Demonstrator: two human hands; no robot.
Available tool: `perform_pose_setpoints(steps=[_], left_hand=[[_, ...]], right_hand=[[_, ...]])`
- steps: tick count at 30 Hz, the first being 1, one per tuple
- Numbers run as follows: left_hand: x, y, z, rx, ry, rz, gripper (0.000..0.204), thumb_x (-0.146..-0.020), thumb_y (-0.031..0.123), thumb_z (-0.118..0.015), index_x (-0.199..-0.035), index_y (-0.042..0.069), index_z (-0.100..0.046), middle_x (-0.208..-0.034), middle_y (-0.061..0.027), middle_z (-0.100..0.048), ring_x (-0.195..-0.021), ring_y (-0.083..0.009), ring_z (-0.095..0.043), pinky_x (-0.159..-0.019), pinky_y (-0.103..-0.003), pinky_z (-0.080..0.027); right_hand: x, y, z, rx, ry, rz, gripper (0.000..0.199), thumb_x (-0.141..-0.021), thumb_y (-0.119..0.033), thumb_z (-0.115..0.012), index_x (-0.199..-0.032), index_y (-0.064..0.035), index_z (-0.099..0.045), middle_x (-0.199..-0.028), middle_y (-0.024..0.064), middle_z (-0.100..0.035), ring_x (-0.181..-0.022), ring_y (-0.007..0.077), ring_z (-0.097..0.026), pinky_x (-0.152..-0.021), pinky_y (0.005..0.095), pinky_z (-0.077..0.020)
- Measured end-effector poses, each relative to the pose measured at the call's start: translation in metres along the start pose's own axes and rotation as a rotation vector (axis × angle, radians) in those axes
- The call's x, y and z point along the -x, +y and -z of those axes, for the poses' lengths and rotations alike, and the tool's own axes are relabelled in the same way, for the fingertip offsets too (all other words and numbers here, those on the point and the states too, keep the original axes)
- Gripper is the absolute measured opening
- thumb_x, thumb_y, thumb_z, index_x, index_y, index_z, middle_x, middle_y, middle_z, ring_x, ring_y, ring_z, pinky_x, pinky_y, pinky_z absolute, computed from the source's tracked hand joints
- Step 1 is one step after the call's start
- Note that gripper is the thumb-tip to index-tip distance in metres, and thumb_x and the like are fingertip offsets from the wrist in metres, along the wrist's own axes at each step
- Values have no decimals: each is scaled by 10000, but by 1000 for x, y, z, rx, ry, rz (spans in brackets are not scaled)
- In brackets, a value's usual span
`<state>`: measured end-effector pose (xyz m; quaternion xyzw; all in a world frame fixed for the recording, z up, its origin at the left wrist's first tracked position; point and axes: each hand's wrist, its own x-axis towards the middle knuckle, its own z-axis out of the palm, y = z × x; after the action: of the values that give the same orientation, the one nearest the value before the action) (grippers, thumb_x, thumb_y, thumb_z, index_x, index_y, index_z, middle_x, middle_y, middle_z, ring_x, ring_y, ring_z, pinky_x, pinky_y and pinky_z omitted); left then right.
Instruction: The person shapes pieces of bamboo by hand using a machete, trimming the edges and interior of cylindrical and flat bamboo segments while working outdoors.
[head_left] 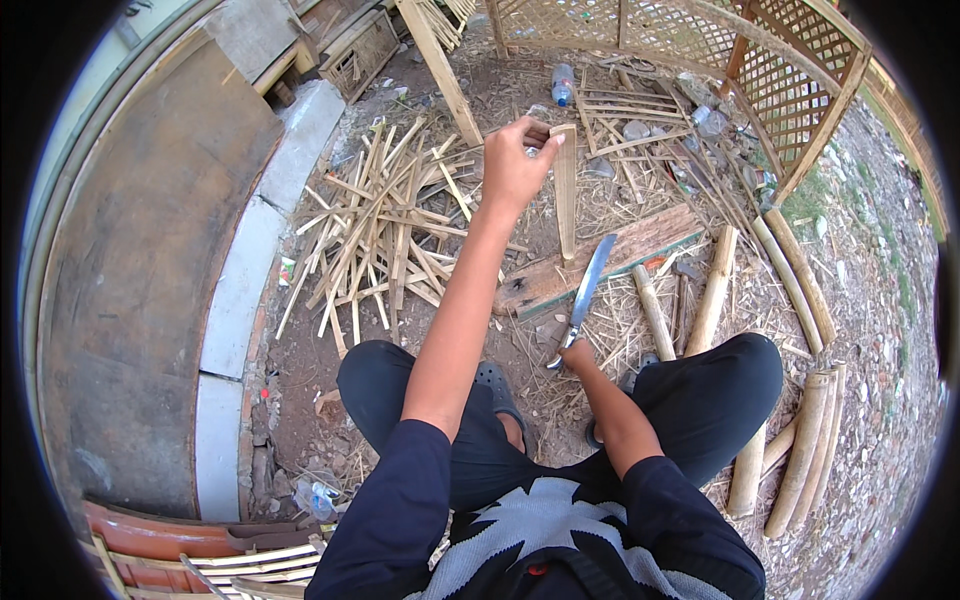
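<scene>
Pinching the slat [566, 195] high with left hand [517, 165] and clasping the knife [592, 280] with right hand [577, 356], better to cut low, near the plank [642, 241].

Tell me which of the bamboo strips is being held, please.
The wide strip, pinched near its upper end by the left fingers; the narrower strips lie in a loose heap.

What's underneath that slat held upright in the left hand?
Under the slat lies a thick wooden plank; the slat's lower end seems to rest on it. The spot directly beneath that end is covered and cannot be seen.
</scene>
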<state>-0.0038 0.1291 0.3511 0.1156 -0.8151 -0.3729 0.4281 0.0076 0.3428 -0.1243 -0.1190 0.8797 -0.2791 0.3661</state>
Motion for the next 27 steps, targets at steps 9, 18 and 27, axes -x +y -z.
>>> perform_pose_setpoints(steps=[9,18,27], left_hand=[[10,1,11,-3,-31,46,246,-807,181,-768,-890,-39,-695,-807,-135,-724,-772,-198,-715,-716,-318,-550],[9,-5,15,-39,-34,65,243,-814,176,-762,-903,-39,-691,-814,-129,-722,-770,-193,-708,-725,-314,-548],[6,-9,11,-39,17,46,235,-816,179,-761,-906,-28,-697,-811,-127,-723,-763,-189,-703,-733,-312,-542]], right_hand=[[44,-56,46,272,29,-39,602,-691,-451,-811,-1113,-56,-643,-1068,153,-699,-1008,325,-679,-842,445,-546],[52,-62,31,199,263,-32,631,-670,-439,-814,-1045,47,-666,-1085,228,-682,-1011,350,-677,-857,430,-549],[20,-29,58,99,56,-115,641,-690,-480,-724,-1033,60,-687,-1055,264,-683,-1048,369,-661,-893,424,-525]])
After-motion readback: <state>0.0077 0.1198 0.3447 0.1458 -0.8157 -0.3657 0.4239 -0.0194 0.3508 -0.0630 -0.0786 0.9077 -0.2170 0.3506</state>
